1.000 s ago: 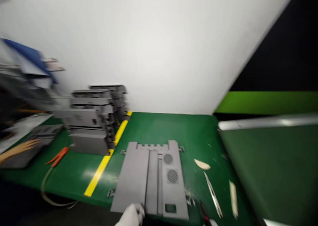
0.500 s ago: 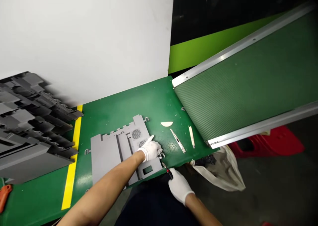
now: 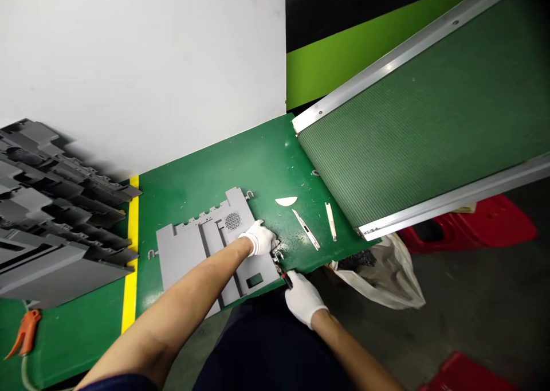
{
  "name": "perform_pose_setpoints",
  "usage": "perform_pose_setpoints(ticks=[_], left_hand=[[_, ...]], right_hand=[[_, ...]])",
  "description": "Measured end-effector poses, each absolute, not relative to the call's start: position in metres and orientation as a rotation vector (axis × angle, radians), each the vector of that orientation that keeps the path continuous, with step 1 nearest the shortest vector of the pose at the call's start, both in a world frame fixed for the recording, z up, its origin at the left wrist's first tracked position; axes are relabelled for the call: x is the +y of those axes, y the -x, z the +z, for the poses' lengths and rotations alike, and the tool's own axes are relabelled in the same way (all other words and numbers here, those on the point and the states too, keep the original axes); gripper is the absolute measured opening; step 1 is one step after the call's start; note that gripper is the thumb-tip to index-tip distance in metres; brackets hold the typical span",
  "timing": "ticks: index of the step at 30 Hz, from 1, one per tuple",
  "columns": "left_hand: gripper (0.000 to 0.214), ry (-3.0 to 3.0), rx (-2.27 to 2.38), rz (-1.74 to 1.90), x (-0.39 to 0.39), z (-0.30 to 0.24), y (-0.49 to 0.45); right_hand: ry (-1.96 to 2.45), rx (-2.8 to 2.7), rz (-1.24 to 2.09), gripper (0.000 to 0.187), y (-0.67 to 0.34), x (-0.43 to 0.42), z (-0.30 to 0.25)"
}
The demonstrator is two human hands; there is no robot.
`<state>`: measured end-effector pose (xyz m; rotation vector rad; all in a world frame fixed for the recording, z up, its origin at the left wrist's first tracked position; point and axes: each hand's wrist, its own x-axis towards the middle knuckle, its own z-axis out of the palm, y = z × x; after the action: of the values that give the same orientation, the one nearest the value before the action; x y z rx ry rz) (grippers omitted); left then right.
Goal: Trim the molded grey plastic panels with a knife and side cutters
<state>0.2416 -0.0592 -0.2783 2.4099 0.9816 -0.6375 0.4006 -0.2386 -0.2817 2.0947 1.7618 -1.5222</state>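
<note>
A flat grey plastic panel (image 3: pixel 183 256) with round vents and a notched far edge lies on the green bench. My left hand (image 3: pixel 259 239), in a white glove, grips its right edge, thumb apart and fingers curled over the rim. A hook-shaped tab (image 3: pixel 279 255) sticks out from that edge just below the fingers. In my gloved right hand (image 3: pixel 304 299) is a pair of cutting pliers (image 3: pixel 285 277) with red and black handles. Their jaws are at the panel's edge beside the tab; whether they bite on it I cannot tell.
A utility knife (image 3: pixel 306 229), a pale strip (image 3: pixel 330 221) and a white half-round piece (image 3: pixel 286 201) lie to the right, among dark specks. Stacked grey panels (image 3: pixel 55 207) and an orange air gun (image 3: pixel 26 332) are left. A conveyor (image 3: pixel 412 133) slopes beyond; an open sack (image 3: pixel 387 288) hangs below.
The pliers in my right hand have moved slightly up and left, nearer the panel's edge. My left hand keeps its grip. The view has shifted, showing more of the air gun.
</note>
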Motion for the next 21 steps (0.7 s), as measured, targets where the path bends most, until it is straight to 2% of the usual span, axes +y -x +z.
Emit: perform_pose_setpoints(ticks=[4,10,12,16,21], left_hand=[[0.044,-2.381,0.991,-0.684,-0.059,-0.277,-0.247],[0.053,-2.18,0.962,-0.74,-0.057,-0.275,-0.255],[0.051,-2.102,0.907,-0.79,-0.057,-0.276,-0.259],[0.045,-2.015,0.894,-0.876,-0.054,-0.282,-0.265],[0.043,-2.038,0.889,-0.857,-0.054,-0.283,-0.269]], right_hand=[[-2.096,1.75,-1.409,0.023,-0.391,-0.231,-0.283],[-2.141,1.68,-1.393,0.024,-0.386,-0.227,-0.28],[-2.156,1.641,-1.456,0.032,-0.388,-0.226,-0.276],[-2.169,1.658,-1.498,0.066,-0.391,-0.224,-0.273],[-2.126,1.708,-1.362,0.064,-0.386,-0.223,-0.279]])
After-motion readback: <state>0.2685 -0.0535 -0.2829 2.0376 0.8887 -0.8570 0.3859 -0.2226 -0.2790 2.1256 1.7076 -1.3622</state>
